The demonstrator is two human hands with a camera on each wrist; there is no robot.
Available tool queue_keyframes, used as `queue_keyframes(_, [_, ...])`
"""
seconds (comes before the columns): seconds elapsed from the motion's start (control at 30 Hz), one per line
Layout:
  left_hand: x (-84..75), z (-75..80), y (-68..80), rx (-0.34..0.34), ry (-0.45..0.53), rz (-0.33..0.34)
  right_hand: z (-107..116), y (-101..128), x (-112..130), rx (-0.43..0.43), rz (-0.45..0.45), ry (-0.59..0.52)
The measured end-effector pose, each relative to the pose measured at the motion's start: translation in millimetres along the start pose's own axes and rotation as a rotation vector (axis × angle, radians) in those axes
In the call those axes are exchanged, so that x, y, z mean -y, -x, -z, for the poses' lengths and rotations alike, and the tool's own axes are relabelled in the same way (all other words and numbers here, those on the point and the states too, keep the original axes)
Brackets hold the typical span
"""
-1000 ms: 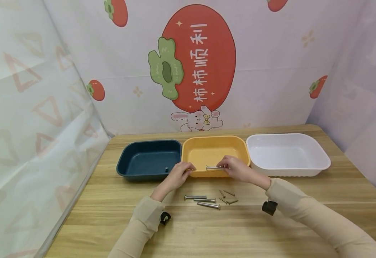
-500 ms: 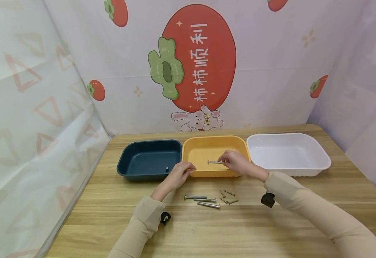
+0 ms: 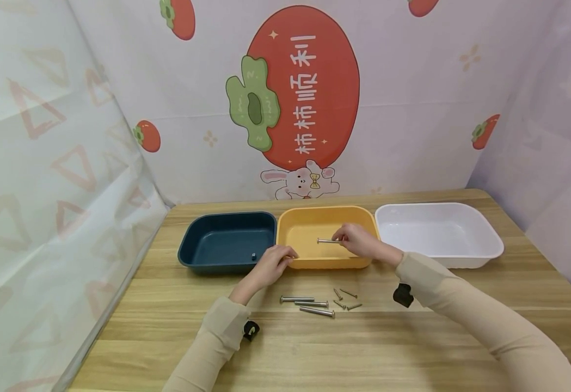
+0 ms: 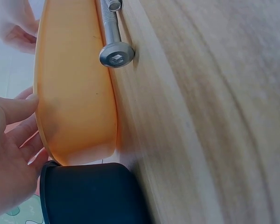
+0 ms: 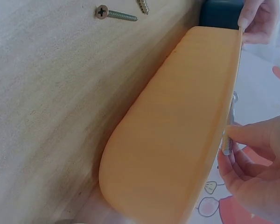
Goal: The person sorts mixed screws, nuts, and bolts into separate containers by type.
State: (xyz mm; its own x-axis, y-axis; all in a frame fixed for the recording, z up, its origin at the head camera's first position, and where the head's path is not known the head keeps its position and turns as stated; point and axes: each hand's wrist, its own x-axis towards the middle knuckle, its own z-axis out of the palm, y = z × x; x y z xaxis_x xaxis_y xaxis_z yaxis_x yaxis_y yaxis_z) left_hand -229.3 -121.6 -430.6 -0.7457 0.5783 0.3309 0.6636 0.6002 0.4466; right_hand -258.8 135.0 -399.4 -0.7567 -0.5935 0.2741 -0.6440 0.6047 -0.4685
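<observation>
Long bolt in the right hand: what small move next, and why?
Probably lower it a little and let go. The right hand pinches the long bolt level over the yellow tray, inside its rim, while the left hand touches that tray's near corner.

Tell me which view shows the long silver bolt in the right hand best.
The head view: the long silver bolt shows full length, level over the yellow plastic tray, pinched by the right hand. The right wrist view shows only its threaded end behind the rim. The left wrist view misses it.
</observation>
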Motion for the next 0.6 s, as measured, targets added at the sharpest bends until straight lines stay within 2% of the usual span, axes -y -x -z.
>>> queue_keyframes(0.2, [-0.2,-0.7,-0.5,-0.005,-0.005,-0.013,-1.0,-1.0,1.3,0.000,-0.012,0.010])
queue_keyframes(0.37, [-0.9,-0.2,-0.3,-0.008,-0.002,-0.012,-1.1,1.0,4.9,0.001,0.021,0.006])
queue_keyframes(0.6, [-0.9,0.3,0.7,-0.009,-0.011,-0.010,-1.0,5.9,14.2,0.038,0.034,-0.050])
